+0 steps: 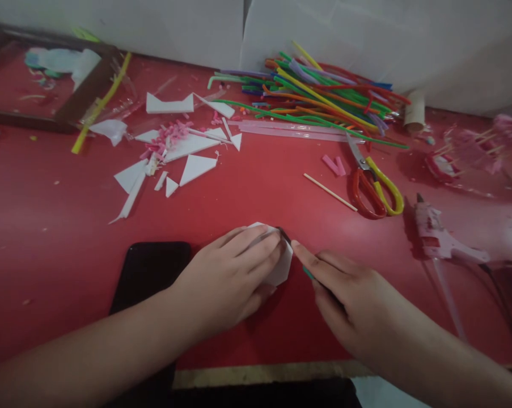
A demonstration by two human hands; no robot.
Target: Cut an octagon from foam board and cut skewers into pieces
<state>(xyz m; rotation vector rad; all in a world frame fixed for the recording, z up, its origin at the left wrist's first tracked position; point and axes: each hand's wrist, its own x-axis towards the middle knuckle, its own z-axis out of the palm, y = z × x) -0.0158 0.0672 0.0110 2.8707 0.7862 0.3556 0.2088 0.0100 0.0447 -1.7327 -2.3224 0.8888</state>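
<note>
Flattened palm-down, the left hand point(232, 277) presses a small white foam piece point(283, 266) against the red table point(256, 192), its fingers spread slightly and covering most of the piece. Only the piece's right edge and lower corner show past the fingertips. The right hand point(345, 294) lies just beside it, index finger extended along a thin green-handled tool point(309, 273) whose dark tip meets the piece's upper right edge; the fingers close around the tool, most of which is hidden under the hand. A black phone point(149, 272) lies under the left forearm. Farther back lie white foam offcuts point(187, 153), a heap of coloured straws point(324, 93), red-and-yellow scissors point(372, 187) and a wooden stick point(330, 192). A pink glue gun point(438, 238) rests at the right.
</note>
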